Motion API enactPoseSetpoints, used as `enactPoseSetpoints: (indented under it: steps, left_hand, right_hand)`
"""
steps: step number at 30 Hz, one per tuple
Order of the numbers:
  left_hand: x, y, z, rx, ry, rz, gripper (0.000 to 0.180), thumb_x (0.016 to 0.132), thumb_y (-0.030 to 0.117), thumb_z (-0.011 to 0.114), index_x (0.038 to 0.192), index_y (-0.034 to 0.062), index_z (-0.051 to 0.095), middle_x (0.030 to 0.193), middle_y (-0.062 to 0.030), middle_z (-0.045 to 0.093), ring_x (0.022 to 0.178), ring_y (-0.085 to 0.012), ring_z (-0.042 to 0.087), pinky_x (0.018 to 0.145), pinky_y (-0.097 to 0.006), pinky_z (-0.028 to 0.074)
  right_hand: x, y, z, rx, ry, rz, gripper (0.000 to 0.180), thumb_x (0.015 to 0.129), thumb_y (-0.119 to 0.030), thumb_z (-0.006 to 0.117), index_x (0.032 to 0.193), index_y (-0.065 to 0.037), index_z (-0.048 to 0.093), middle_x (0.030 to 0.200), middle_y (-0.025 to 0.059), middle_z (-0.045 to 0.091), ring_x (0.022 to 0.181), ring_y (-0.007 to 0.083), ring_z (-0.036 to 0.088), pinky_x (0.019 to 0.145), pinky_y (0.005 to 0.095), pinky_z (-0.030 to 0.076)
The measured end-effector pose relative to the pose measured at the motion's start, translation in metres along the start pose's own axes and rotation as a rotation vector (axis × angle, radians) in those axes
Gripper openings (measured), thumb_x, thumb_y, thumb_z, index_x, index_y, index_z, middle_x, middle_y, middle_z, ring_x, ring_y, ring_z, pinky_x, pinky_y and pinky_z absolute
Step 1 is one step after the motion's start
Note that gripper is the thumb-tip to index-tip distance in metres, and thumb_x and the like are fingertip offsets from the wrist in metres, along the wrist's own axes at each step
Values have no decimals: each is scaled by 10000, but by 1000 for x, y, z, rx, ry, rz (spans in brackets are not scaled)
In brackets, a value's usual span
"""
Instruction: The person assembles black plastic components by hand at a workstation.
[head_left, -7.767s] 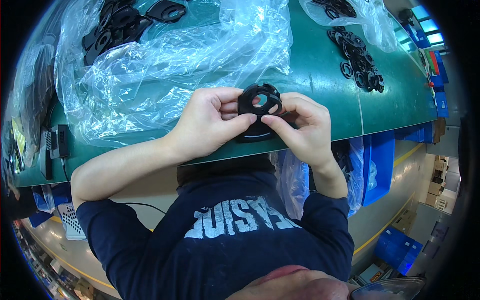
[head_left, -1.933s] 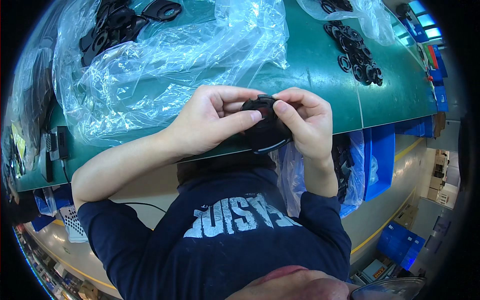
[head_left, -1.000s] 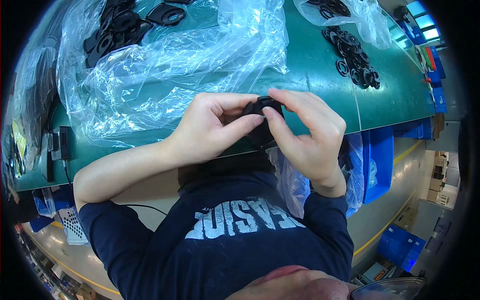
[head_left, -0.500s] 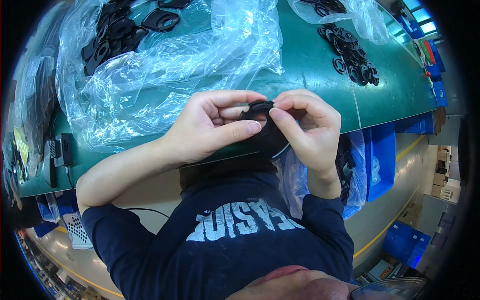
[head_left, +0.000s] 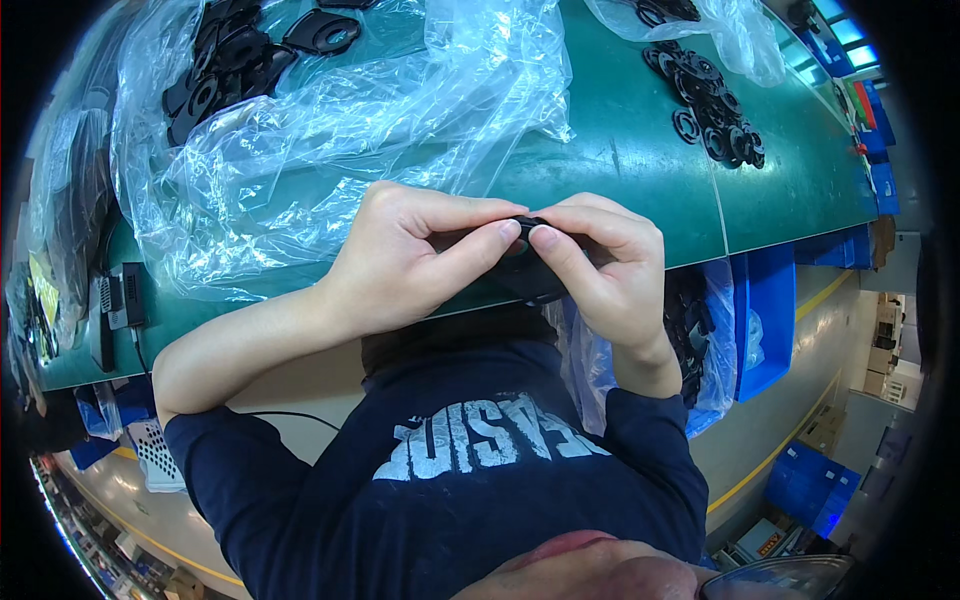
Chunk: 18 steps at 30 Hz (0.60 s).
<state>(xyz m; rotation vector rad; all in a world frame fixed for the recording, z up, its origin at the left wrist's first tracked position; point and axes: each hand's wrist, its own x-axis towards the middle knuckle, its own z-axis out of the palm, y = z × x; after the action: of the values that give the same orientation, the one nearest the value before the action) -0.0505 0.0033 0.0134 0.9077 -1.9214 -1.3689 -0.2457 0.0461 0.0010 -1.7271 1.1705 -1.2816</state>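
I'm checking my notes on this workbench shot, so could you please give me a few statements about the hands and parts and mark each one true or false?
1. Both hands, left hand and right hand, pinch one small black part between them. True.
2. The table is red. False: it is green.
3. A loose pile of black rings lies on the table to the far right. True.
4. The clear plastic sheet lies under the right hand. False: it is spread beyond the left hand.
5. The person wears short sleeves. False: dark blue long sleeves, pushed up.
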Motion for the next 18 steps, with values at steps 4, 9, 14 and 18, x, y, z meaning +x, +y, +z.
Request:
enactPoseSetpoints:
  steps: [4, 9, 14, 18]
  left_hand:
    - [-1, -2, 2, -56, 26, 62, 171, 846, 55, 593, 971, -30, 674, 816, -115, 696, 735, -117, 656, 661, -216, 505]
    - [-1, -3, 4, -57, 51, 64, 163, 825, 67, 609, 936, -30, 679, 779, -120, 693, 704, -115, 660, 623, -220, 513]
    - [-3, -2, 4, -100, 23, 5, 158, 847, 39, 584, 945, -48, 674, 797, -121, 693, 731, -118, 655, 659, -221, 514]
    - [-1, -4, 6, -260, 3, -130, 178, 871, 50, 561, 971, -56, 663, 816, -113, 687, 751, -120, 648, 690, -226, 512]
  right_hand:
    - [2, -2, 1, 21, -26, -7, 101, 776, 4, 654, 864, 55, 658, 760, 128, 655, 676, 164, 636, 597, 230, 480]
    - [2, 1, 2, 21, -32, -41, 90, 774, 11, 646, 853, 54, 658, 764, 125, 657, 664, 164, 636, 593, 229, 480]
    - [2, 0, 4, 81, -64, 61, 65, 787, 26, 628, 834, 67, 647, 766, 112, 643, 680, 135, 607, 599, 218, 454]
    - [3, -1, 3, 230, -73, 261, 58, 818, 25, 606, 827, 69, 644, 773, 84, 628, 708, 103, 569, 614, 208, 425]
